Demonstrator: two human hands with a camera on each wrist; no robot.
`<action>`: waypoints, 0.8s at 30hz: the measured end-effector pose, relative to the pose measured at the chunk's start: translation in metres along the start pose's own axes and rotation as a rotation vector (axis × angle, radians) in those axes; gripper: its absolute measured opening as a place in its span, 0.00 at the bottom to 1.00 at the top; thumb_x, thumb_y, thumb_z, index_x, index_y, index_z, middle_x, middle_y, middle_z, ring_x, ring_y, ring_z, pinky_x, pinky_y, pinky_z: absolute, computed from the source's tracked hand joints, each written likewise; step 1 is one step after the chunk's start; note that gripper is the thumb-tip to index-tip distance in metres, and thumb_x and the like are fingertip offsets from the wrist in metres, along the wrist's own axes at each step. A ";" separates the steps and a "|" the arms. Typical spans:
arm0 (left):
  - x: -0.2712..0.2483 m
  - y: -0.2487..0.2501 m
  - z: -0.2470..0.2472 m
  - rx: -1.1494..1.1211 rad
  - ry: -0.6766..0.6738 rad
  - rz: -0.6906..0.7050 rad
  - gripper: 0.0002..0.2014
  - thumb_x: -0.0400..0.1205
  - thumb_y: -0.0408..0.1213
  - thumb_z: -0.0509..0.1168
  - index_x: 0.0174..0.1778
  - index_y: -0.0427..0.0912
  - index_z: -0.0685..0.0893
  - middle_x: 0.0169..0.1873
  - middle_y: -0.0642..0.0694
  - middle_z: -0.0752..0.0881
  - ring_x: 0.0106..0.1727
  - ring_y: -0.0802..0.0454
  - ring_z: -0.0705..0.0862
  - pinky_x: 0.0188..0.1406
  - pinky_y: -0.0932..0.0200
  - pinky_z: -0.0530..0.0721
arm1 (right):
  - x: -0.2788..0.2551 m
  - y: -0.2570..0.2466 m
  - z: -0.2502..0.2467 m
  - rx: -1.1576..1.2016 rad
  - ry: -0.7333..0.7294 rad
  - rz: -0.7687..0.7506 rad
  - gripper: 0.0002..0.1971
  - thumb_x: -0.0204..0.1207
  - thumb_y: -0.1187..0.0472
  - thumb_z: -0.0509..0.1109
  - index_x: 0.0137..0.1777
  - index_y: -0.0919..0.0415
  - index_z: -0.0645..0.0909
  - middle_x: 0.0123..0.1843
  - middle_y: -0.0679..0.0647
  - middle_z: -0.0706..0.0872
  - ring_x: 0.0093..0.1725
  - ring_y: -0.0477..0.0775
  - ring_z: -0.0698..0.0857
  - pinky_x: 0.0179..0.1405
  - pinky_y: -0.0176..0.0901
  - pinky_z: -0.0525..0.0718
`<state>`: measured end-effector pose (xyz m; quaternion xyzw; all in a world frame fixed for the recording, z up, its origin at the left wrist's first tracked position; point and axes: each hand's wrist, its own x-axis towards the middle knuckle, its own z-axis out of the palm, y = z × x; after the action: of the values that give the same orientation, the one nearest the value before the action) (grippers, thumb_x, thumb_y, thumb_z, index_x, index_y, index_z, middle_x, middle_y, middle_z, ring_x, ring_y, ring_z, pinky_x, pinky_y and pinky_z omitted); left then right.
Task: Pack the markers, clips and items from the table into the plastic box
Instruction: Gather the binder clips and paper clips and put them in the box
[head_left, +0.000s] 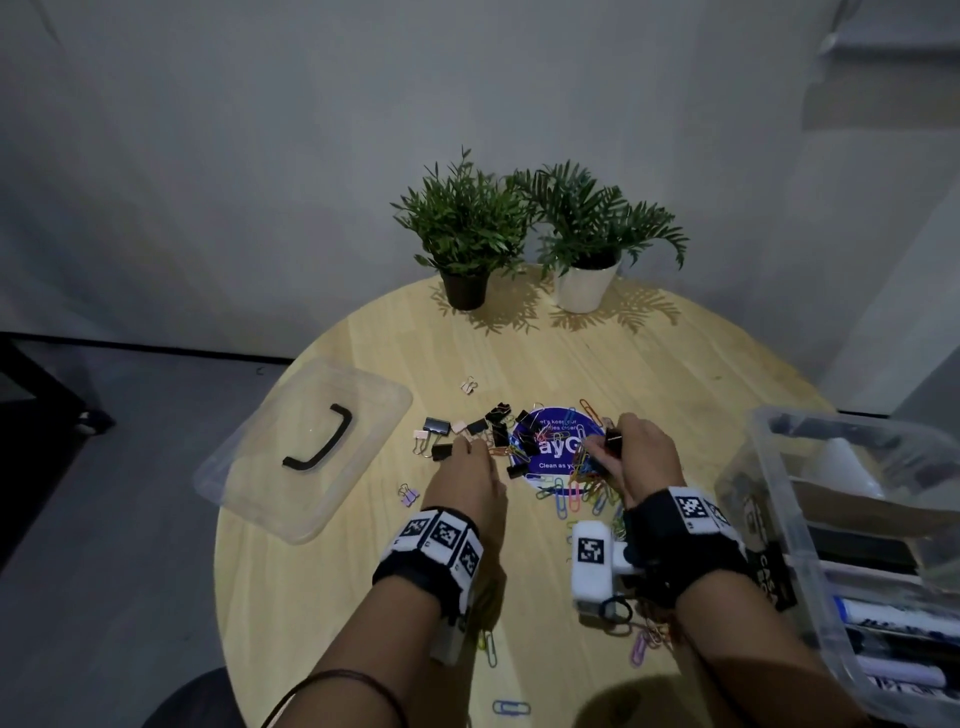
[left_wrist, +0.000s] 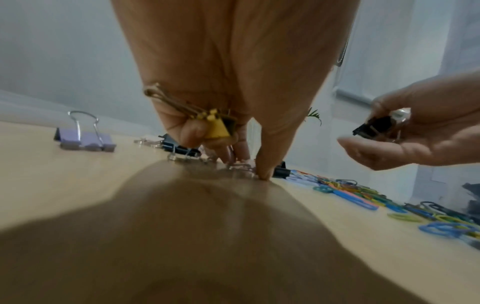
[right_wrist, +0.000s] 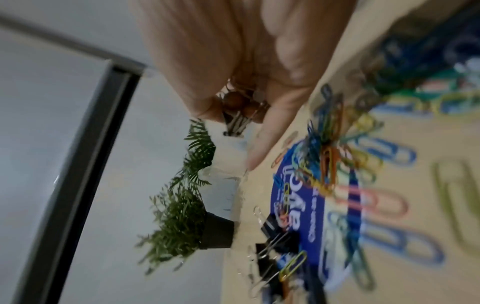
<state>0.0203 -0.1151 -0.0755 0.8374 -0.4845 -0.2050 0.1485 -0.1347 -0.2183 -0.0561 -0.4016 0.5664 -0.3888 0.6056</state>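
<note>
Black, pink and purple binder clips (head_left: 483, 431) lie scattered mid-table beside a heap of coloured paper clips (head_left: 582, 488) on a round blue sticker (head_left: 553, 441). My left hand (head_left: 470, 470) reaches into the binder clips; in the left wrist view its curled fingers hold a yellow binder clip (left_wrist: 217, 127), thumb tip on the table. My right hand (head_left: 639, 457) hovers over the paper clips, pinching a black binder clip (head_left: 613, 439), (left_wrist: 374, 126). The clear plastic box (head_left: 779, 519) with markers (head_left: 893, 618) inside stands at the right.
The clear lid (head_left: 306, 447) with a black handle lies at the table's left. Two potted plants (head_left: 535, 244) stand at the far edge. Stray paper clips (head_left: 511, 706) lie near the table's front edge.
</note>
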 end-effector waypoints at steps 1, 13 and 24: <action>-0.002 0.000 -0.002 -0.019 0.003 0.010 0.12 0.81 0.37 0.62 0.59 0.41 0.74 0.58 0.43 0.78 0.52 0.46 0.83 0.55 0.51 0.85 | -0.004 -0.001 0.004 0.134 -0.023 0.069 0.10 0.80 0.69 0.59 0.36 0.63 0.70 0.43 0.68 0.80 0.39 0.57 0.85 0.29 0.38 0.87; 0.016 -0.044 -0.042 -0.112 0.097 -0.150 0.14 0.83 0.47 0.57 0.57 0.41 0.75 0.49 0.42 0.84 0.47 0.43 0.84 0.45 0.53 0.81 | -0.001 0.001 0.064 -0.897 -0.239 -0.305 0.11 0.81 0.61 0.58 0.46 0.68 0.77 0.42 0.60 0.78 0.38 0.58 0.75 0.30 0.44 0.68; 0.044 -0.043 -0.029 0.074 -0.090 -0.297 0.25 0.80 0.53 0.63 0.64 0.37 0.73 0.57 0.39 0.84 0.56 0.41 0.84 0.44 0.55 0.79 | -0.005 0.019 0.063 -1.338 -0.418 -0.381 0.12 0.83 0.63 0.56 0.64 0.56 0.71 0.48 0.59 0.86 0.47 0.61 0.86 0.45 0.51 0.83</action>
<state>0.0860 -0.1317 -0.0784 0.8946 -0.3688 -0.2441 0.0637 -0.0714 -0.2036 -0.0693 -0.8437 0.4756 0.0270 0.2473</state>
